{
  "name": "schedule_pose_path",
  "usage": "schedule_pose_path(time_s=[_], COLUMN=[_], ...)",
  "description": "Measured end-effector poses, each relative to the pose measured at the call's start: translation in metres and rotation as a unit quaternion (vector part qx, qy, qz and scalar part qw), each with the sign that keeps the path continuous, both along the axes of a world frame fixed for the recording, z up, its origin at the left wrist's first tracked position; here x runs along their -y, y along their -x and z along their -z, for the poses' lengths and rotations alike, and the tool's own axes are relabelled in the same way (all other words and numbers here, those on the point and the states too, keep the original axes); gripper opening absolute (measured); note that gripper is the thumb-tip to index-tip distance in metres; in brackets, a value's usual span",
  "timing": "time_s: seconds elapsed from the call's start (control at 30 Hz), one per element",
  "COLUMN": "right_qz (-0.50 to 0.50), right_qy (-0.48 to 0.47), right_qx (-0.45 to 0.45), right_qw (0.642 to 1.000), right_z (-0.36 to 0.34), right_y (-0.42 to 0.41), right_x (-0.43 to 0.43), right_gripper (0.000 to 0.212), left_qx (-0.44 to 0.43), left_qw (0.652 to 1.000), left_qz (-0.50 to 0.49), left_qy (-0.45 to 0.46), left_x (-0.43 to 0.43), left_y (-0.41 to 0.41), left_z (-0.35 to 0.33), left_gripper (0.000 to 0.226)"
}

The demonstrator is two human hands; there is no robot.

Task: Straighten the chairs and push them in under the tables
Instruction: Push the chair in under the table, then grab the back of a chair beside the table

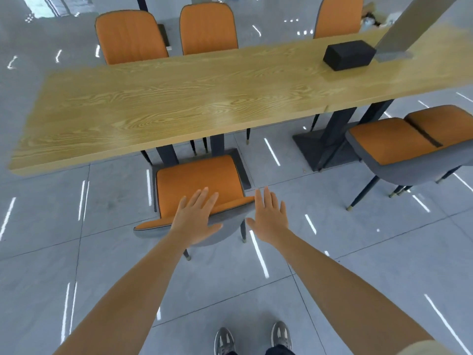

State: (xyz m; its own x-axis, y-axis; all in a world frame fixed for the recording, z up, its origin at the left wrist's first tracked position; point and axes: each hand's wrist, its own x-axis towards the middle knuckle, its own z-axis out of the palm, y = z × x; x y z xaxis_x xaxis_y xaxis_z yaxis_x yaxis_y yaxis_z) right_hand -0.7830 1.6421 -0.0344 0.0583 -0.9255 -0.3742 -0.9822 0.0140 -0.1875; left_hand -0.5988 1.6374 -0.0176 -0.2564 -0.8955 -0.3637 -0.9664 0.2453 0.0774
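Orange chair [197, 180], its back beneath the flat left hand [194, 219], right hand [270, 216] beside, both grips released.

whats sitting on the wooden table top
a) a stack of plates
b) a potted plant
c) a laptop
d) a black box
d: a black box sits toward the right end of the wooden table; no laptop, plates or plant show on it.
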Motion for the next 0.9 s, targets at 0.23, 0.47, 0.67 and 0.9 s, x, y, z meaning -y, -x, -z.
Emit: schedule_pose_path(time_s=[0.23,0.47,0.67,0.9], right_qz=[0.062,0.128,0.158,0.161], right_qy=[0.017,0.046,0.050,0.023], right_qx=[0.002,0.001,-0.004,0.014], right_qw=[0.998,0.991,0.986,0.987], right_z=[-0.033,-0.057,-0.069,-0.079], right_y=[0.106,0.258,0.384,0.515], right_x=[-0.014,-0.036,-0.048,-0.041], right_gripper=[0.088,0.092,0.091,0.097], left_qx=[-0.009,-0.033,-0.033,-0.036], left_qw=[0.994,0.983,0.975,0.964], left_qz=[0.103,0.176,0.217,0.262], left_qy=[0.031,0.047,0.039,0.038], left_x=[0.021,0.031,0.038,0.060], left_y=[0.106,0.263,0.398,0.533], left_z=[-0.022,-0.035,-0.038,-0.040], left_gripper=[0.074,0.074,0.072,0.072])
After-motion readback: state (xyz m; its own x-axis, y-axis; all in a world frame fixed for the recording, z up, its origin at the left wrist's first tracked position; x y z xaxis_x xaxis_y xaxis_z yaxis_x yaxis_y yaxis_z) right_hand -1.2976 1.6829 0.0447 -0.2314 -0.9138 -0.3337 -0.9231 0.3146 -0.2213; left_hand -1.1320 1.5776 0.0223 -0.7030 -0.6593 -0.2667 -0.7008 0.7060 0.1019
